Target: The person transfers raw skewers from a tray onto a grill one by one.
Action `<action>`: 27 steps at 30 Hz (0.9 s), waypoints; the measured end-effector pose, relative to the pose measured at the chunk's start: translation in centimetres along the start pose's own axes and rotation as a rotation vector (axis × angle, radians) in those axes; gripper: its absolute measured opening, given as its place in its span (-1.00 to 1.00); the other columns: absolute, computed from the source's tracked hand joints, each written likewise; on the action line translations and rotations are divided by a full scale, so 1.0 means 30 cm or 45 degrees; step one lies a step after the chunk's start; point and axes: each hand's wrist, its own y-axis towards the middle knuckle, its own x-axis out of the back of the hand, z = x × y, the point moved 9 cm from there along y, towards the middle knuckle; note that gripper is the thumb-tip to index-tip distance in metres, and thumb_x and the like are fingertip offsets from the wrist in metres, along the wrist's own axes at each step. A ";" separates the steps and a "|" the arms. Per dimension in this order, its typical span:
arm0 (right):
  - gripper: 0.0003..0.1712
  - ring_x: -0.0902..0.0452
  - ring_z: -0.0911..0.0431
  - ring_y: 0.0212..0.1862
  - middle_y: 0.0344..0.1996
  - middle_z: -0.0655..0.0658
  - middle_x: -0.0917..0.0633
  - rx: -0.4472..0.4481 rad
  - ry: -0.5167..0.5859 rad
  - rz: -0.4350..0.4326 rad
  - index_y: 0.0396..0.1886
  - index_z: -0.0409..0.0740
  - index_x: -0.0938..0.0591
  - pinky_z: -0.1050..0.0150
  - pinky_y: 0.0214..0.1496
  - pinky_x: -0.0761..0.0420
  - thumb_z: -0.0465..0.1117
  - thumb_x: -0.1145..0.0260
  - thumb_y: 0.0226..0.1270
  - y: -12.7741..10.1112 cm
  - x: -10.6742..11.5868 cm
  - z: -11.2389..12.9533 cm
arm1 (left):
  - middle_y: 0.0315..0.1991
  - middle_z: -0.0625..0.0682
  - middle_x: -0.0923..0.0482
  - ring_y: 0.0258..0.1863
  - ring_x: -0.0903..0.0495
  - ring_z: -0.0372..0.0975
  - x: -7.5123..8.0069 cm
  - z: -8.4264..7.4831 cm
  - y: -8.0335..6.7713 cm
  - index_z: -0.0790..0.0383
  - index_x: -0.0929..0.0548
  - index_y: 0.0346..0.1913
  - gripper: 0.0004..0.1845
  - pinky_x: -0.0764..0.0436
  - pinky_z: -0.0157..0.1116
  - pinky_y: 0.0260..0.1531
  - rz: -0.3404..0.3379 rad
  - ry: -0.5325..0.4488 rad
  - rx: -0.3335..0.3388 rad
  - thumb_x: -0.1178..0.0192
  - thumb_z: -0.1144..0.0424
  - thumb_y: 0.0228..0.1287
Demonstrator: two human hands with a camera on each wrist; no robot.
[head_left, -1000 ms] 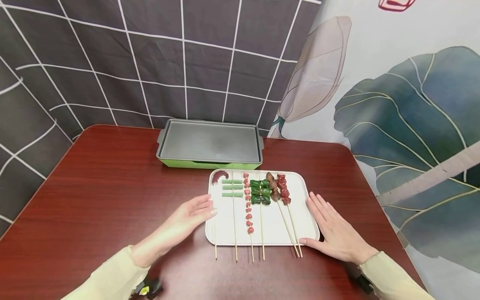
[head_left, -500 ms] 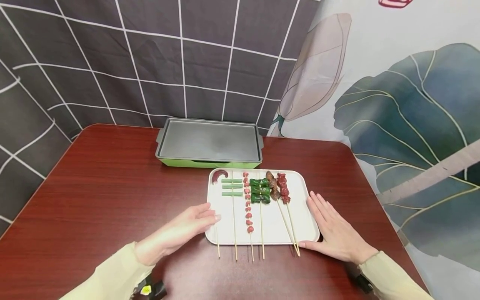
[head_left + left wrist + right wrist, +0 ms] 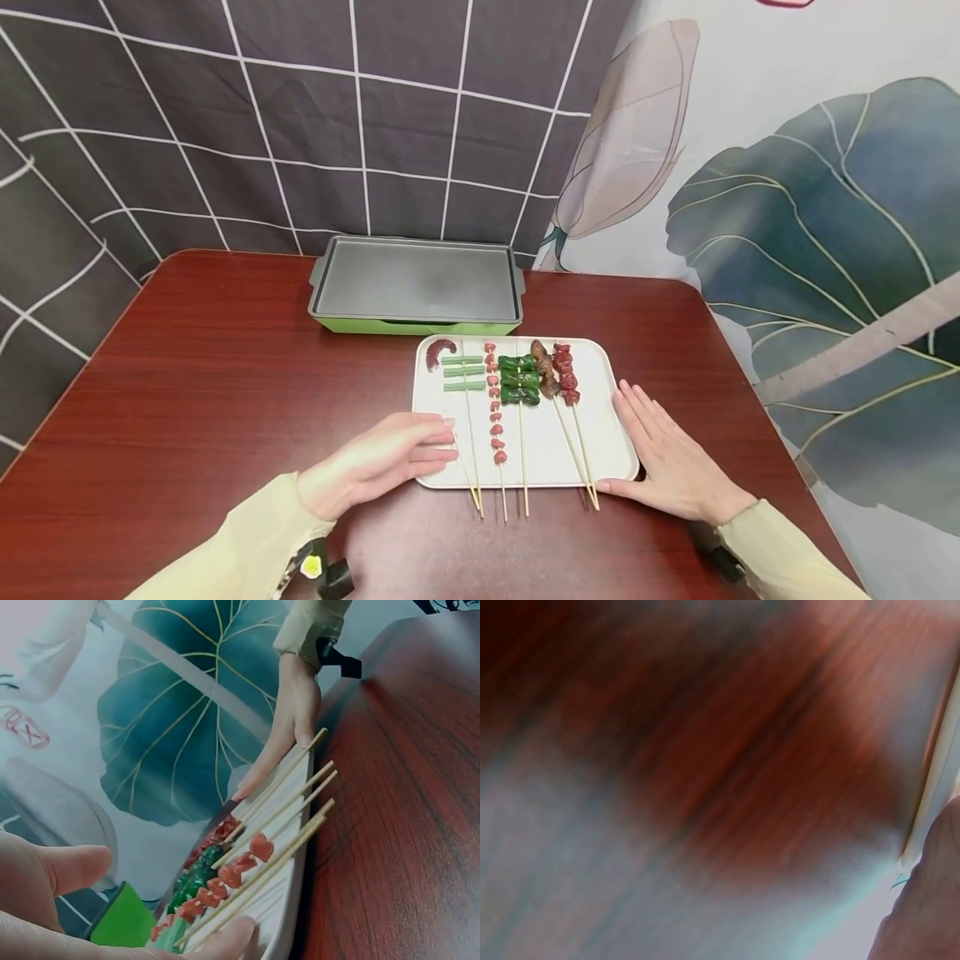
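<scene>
A white tray [image 3: 592, 450] bears several skewers. From the left they carry a dark red curled piece [image 3: 441, 352], green bean pieces [image 3: 463, 372], small red pieces [image 3: 496, 406], dark green rolls [image 3: 519, 380], brown pieces [image 3: 546, 368] and red meat pieces [image 3: 566, 375]. My left hand [image 3: 382, 458] reaches over the tray's left edge, fingers extended beside the leftmost stick [image 3: 467, 467] and hiding part of it. In the left wrist view the thumb stands apart from the fingers, one fingertip by the sticks. My right hand [image 3: 671, 462] rests with straight fingers along the tray's right edge.
Behind the tray stands a green electric griddle [image 3: 420, 279] with a flat grey plate. All of it is on a reddish-brown wooden table [image 3: 225, 375]. A dark grid-patterned cloth [image 3: 300, 108] and a leaf-printed curtain [image 3: 810, 208] hang behind.
My left hand has moved right, further over the tray. The leftmost stick's lower end has swung right, close to the green bean skewer's end. My right hand stays in place.
</scene>
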 end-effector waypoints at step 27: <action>0.38 0.07 -0.21 0.57 0.58 -0.33 -0.06 -0.007 -0.005 -0.007 0.61 -0.34 -0.04 0.17 0.62 0.22 0.57 -0.25 0.17 0.000 0.003 0.007 | -0.03 0.31 -0.67 -0.27 -0.76 -0.05 0.055 0.025 -0.026 0.59 -0.21 0.35 -0.46 -0.77 -0.09 -0.12 -0.083 0.046 -0.005 -0.15 0.44 0.46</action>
